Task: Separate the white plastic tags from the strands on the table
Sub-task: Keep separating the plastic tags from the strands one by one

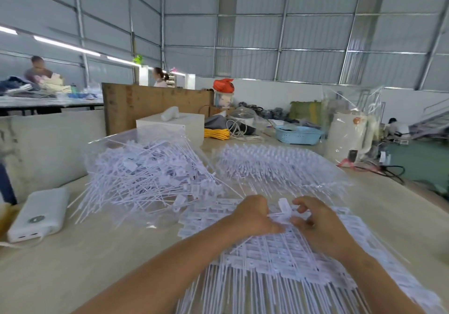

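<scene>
Head view: wide, looking down over a pale tabletop (73, 272) in a metal-walled hall.
Left hand (255, 216): lower centre of frame, fingers curled in a closed grip on a thin white strand at the top edge of the sheet.
Right hand (315, 221): just right of the left, fingers curled, pinching the same piece; a ring shows on one finger.
Tag (284, 206): white, tilted up between the two hands, touching both grips.
Sheet (279, 260): joined tags and strands still in rows, spread under both hands and running to the bottom right of frame.
Loose pile (145, 177): centre left, separated tags with long strands lying crossed in a clear plastic bag.
Second bundle (274, 165): centre right, above the hands, rows of tags under clear plastic.
Power bank (41, 214): white, left edge of frame, flat on the tabletop, well apart from the hands.
White box (175, 125): behind the loose pile.
Blue basket (298, 135): upper right of centre, far side of the tabletop.
Yellow cord (216, 134): coiled, left of the basket.
Background: two people at another table, upper left.
</scene>
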